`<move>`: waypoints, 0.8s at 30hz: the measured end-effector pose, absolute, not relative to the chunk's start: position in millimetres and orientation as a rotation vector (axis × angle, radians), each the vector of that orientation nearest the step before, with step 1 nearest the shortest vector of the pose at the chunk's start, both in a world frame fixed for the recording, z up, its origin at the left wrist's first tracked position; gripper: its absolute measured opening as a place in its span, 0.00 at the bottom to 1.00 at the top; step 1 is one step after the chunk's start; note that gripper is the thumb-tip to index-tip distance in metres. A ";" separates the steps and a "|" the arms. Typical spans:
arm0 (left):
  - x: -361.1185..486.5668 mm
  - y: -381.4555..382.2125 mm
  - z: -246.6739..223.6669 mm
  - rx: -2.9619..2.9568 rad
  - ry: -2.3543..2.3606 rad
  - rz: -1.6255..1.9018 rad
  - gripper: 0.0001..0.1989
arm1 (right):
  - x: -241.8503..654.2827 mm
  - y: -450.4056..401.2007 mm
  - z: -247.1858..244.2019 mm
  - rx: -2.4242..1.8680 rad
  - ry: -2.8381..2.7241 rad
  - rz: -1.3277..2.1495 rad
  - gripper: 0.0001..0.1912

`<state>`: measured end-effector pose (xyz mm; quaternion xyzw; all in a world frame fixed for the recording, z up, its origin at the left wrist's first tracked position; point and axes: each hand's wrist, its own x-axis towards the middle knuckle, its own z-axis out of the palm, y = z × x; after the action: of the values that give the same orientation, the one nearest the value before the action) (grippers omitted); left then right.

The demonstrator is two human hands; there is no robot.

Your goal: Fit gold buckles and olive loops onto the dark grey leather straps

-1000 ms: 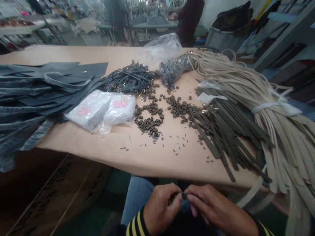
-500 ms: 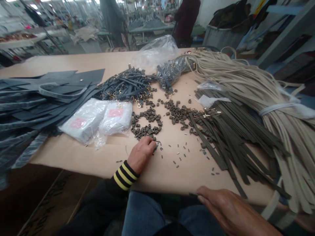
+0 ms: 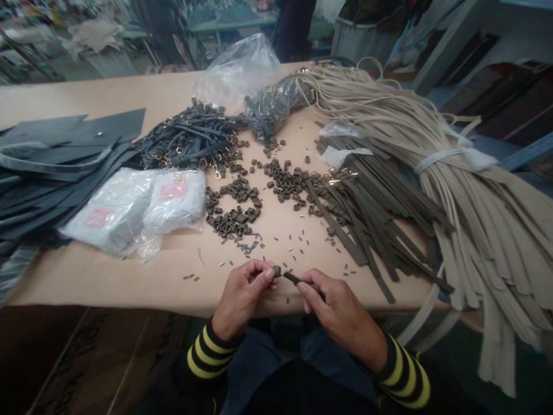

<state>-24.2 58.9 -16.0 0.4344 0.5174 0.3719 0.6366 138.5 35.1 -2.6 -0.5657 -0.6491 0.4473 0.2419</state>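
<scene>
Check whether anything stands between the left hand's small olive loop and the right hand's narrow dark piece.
Nothing visible does: only a small gap, over the tan tabletop, separates the loop from the dark piece.

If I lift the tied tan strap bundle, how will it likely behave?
The tan strap bundle is probably floppy: its loose ends droop over the table edge. It may be fairly heavy overall, with so many straps massed together. Ends would likely splay, since they fan out beyond the white tie.

Loop (image 3: 277, 270) and strap (image 3: 291, 278) — in separate hands (image 3: 339, 308).
</scene>
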 end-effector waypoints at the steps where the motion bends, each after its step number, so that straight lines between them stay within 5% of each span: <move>1: -21.2 53.8 -18.2 0.909 1.164 0.867 0.10 | 137.8 34.2 -3.9 -1.547 -1.765 1.214 0.11; 24: -8.0 9.4 -18.6 1.509 1.196 0.755 0.05 | 159.0 13.4 5.9 -1.506 -2.081 1.328 0.14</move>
<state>-8.0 9.4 -18.6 0.6270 0.4969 0.3137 0.5114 159.0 13.4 5.9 -0.5168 -0.7141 0.4555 0.1246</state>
